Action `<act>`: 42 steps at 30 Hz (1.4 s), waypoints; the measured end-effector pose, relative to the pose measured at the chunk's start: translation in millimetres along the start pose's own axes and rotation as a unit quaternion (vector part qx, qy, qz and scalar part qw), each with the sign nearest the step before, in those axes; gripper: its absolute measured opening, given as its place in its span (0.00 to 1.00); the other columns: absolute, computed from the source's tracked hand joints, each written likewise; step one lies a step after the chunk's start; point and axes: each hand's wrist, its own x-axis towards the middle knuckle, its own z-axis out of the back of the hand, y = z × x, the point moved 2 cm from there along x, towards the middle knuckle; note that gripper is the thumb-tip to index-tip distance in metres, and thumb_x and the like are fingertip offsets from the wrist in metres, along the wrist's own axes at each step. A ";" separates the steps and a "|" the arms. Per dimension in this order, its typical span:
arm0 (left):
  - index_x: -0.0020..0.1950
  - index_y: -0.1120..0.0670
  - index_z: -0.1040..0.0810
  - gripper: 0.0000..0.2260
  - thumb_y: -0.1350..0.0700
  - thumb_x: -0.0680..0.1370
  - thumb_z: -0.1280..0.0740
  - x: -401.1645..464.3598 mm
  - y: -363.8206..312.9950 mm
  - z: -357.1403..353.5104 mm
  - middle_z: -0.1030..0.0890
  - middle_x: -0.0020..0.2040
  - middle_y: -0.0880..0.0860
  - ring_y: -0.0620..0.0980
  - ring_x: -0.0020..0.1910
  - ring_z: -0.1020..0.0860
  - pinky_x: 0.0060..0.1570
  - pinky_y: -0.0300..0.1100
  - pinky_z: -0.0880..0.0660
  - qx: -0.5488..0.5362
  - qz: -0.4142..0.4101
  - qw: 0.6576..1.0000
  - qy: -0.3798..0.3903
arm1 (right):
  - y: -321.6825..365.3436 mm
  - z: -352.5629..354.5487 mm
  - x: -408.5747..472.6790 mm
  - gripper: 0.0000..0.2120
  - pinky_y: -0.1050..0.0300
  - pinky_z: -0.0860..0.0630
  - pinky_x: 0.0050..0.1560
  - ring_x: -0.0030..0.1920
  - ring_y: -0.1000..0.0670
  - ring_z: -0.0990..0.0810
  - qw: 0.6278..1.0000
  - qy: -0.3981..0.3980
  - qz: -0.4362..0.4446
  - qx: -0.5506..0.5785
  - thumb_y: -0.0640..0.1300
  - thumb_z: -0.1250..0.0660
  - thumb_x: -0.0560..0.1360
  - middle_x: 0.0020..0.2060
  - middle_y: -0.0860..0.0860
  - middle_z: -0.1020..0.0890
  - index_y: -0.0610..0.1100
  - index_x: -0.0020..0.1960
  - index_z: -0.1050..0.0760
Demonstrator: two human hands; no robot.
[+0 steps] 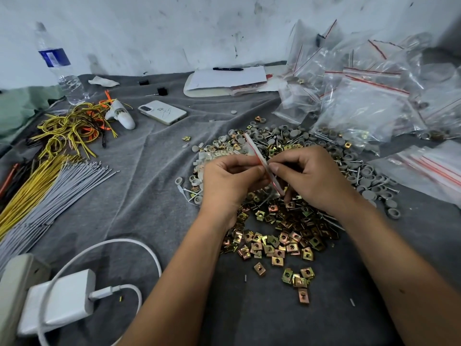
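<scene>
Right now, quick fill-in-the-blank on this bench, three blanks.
The left hand and right hand pinch a small zip bag along its ____ seal strip.
The phone lies with its screen facing ____.
The water bottle carries a ____ label.
Missing words: red; down; blue.

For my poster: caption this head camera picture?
Left hand and right hand pinch a zip bag over metal clips.

Left hand (230, 182), right hand (308, 178): pinch grips.
</scene>
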 end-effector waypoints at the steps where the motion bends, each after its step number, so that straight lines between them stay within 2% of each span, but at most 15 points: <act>1: 0.47 0.66 0.16 0.07 0.75 0.75 0.29 -0.3 -0.2 -0.5 0.14 0.41 0.63 0.54 0.36 0.14 0.38 0.39 0.17 0.006 -0.001 1.000 -0.003 | 0.7 -0.1 -0.2 0.10 0.58 0.22 0.25 0.25 0.49 0.17 1.000 0.002 0.006 -0.013 0.40 0.30 0.80 0.38 0.53 0.13 0.54 0.48 0.15; 4: 0.46 0.65 0.16 0.07 0.75 0.75 0.29 -1.3 -0.9 -0.9 0.14 0.40 0.61 0.52 0.34 0.15 0.38 0.40 0.16 0.030 -0.009 0.999 -0.014 | 4.7 -0.9 -1.3 0.08 0.66 0.24 0.30 0.29 0.57 0.17 0.996 0.022 0.052 -0.074 0.39 0.30 0.80 0.35 0.56 0.14 0.49 0.52 0.14; 6: 0.47 0.65 0.16 0.06 0.74 0.75 0.28 -1.3 -1.0 -0.3 0.14 0.41 0.62 0.52 0.35 0.15 0.38 0.41 0.16 0.059 -0.018 0.998 -0.023 | 7.3 -3.2 -1.7 0.07 0.68 0.24 0.34 0.34 0.60 0.17 0.990 0.039 0.072 -0.111 0.39 0.29 0.79 0.36 0.57 0.15 0.47 0.54 0.13; 9: 0.47 0.64 0.15 0.06 0.72 0.74 0.27 -1.4 -1.2 0.7 0.14 0.42 0.64 0.55 0.37 0.16 0.39 0.44 0.16 0.096 -0.028 0.994 -0.035 | 8.7 -4.6 -1.6 0.08 0.61 0.23 0.37 0.38 0.59 0.17 0.984 0.041 0.081 -0.151 0.41 0.28 0.78 0.38 0.57 0.15 0.48 0.54 0.13; 13: 0.42 0.55 0.15 0.09 0.70 0.73 0.24 -0.8 -0.7 -1.6 0.14 0.38 0.60 0.55 0.37 0.16 0.43 0.50 0.16 0.160 -0.055 0.985 -0.035 | 8.9 -4.0 -1.6 0.09 0.52 0.23 0.32 0.31 0.56 0.18 0.986 0.029 0.079 -0.146 0.40 0.33 0.81 0.32 0.53 0.16 0.46 0.47 0.14; 18: 0.39 0.51 0.15 0.12 0.68 0.72 0.23 -0.2 -1.0 -3.5 0.14 0.34 0.52 0.46 0.33 0.16 0.34 0.39 0.20 0.217 -0.101 0.971 -0.019 | 9.7 -4.2 -1.5 0.12 0.47 0.26 0.32 0.29 0.52 0.21 0.983 0.018 0.070 -0.167 0.40 0.34 0.80 0.29 0.52 0.19 0.44 0.40 0.17; 21: 0.38 0.50 0.15 0.12 0.68 0.72 0.23 -0.7 -1.4 -4.3 0.14 0.34 0.49 0.43 0.32 0.17 0.33 0.37 0.21 0.241 -0.117 0.963 -0.010 | 10.0 -5.8 -0.8 0.12 0.46 0.25 0.30 0.28 0.52 0.21 0.981 0.013 0.058 -0.183 0.40 0.34 0.79 0.28 0.50 0.20 0.43 0.37 0.19; 23: 0.38 0.51 0.16 0.12 0.68 0.71 0.23 -0.2 -0.6 -4.6 0.15 0.33 0.49 0.43 0.31 0.18 0.32 0.38 0.21 0.241 -0.113 0.964 -0.012 | 9.5 -5.1 -0.9 0.11 0.47 0.24 0.28 0.26 0.52 0.20 0.984 0.016 0.052 -0.172 0.38 0.33 0.79 0.29 0.49 0.19 0.41 0.38 0.18; 27: 0.39 0.55 0.16 0.10 0.70 0.71 0.24 1.8 0.1 -5.3 0.16 0.32 0.53 0.48 0.30 0.19 0.33 0.43 0.20 0.188 -0.077 0.979 -0.023 | 9.4 -3.6 -1.9 0.09 0.58 0.27 0.21 0.23 0.55 0.21 0.991 0.003 0.045 -0.129 0.38 0.31 0.79 0.27 0.51 0.19 0.42 0.41 0.16; 31: 0.40 0.59 0.17 0.09 0.73 0.72 0.27 1.0 -0.5 -7.4 0.17 0.31 0.56 0.48 0.26 0.19 0.27 0.40 0.21 0.089 -0.027 0.996 -0.009 | 10.3 -3.2 0.0 0.10 0.58 0.32 0.26 0.26 0.51 0.24 0.992 -0.025 0.053 -0.114 0.40 0.28 0.77 0.25 0.52 0.20 0.44 0.38 0.15; 34: 0.38 0.58 0.18 0.10 0.70 0.76 0.29 0.8 1.4 -5.9 0.18 0.32 0.54 0.48 0.26 0.20 0.27 0.38 0.23 0.044 0.022 0.999 0.001 | 9.4 -4.0 0.0 0.10 0.61 0.35 0.25 0.25 0.51 0.26 0.991 -0.026 0.052 -0.122 0.40 0.28 0.76 0.25 0.52 0.21 0.44 0.35 0.16; 36: 0.41 0.59 0.18 0.07 0.63 0.79 0.28 1.0 1.7 -5.0 0.19 0.32 0.53 0.47 0.27 0.22 0.27 0.38 0.24 0.057 0.028 0.998 0.012 | 10.4 -6.0 -1.2 0.11 0.64 0.36 0.25 0.25 0.52 0.26 0.990 -0.027 0.057 -0.129 0.40 0.27 0.76 0.25 0.53 0.21 0.44 0.35 0.17; 38: 0.43 0.61 0.18 0.10 0.55 0.79 0.26 0.3 1.5 -5.7 0.19 0.31 0.53 0.47 0.26 0.23 0.25 0.38 0.26 0.095 0.006 0.995 0.024 | 12.2 -7.3 -1.9 0.11 0.64 0.35 0.25 0.24 0.52 0.25 0.991 -0.033 0.065 -0.115 0.40 0.28 0.76 0.25 0.54 0.21 0.45 0.34 0.17; 40: 0.43 0.60 0.19 0.11 0.54 0.80 0.28 0.0 0.8 -7.3 0.20 0.30 0.53 0.46 0.25 0.25 0.25 0.38 0.28 0.139 -0.019 0.990 0.022 | 13.6 -8.1 -1.8 0.13 0.63 0.35 0.25 0.24 0.53 0.26 0.991 -0.037 0.074 -0.105 0.39 0.29 0.76 0.25 0.56 0.22 0.47 0.33 0.19; 42: 0.43 0.59 0.19 0.10 0.56 0.82 0.30 1.5 0.2 -6.7 0.20 0.32 0.54 0.48 0.27 0.24 0.29 0.41 0.27 0.183 -0.047 0.982 0.015 | 13.2 -7.7 -1.3 0.13 0.63 0.35 0.26 0.25 0.52 0.27 0.990 -0.036 0.076 -0.110 0.39 0.29 0.76 0.25 0.54 0.22 0.45 0.33 0.19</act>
